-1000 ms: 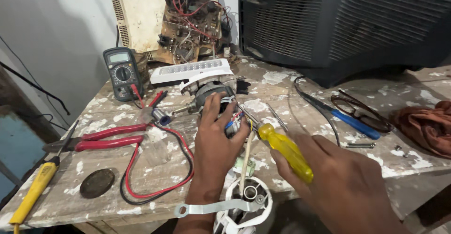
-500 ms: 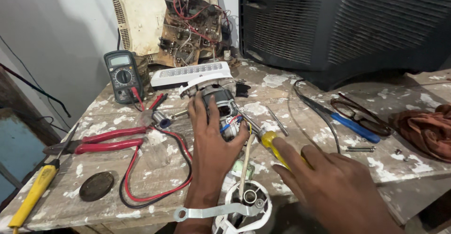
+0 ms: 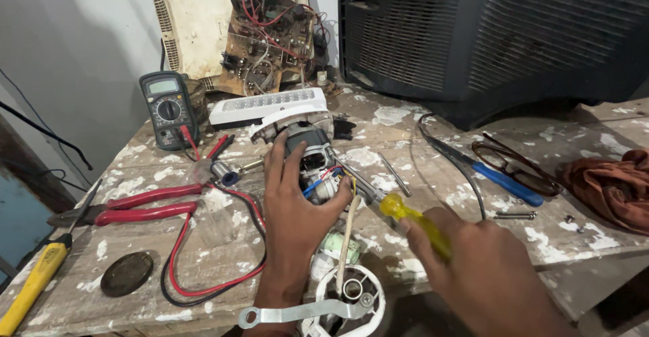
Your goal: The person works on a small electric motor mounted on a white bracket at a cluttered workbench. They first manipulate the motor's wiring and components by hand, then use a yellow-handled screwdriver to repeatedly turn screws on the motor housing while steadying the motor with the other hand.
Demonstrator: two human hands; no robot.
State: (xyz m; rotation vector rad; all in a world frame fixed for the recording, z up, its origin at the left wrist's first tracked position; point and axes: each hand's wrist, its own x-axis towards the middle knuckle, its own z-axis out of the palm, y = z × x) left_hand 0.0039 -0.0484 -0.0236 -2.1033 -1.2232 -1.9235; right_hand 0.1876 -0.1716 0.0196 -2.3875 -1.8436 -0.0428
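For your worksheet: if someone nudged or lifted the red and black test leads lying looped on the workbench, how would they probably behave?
The test leads lie in loose curves, so they are probably floppy and would sag when lifted. They run to the multimeter, so a hard pull might drag it. Thin and cord-like, they look light and unlikely to roll.

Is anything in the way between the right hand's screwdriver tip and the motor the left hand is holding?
Nothing visible blocks it. The right hand holds the yellow-handled screwdriver, whose shaft runs clear to the small electric motor gripped by the left hand. Coloured wires lie close beside the tip.
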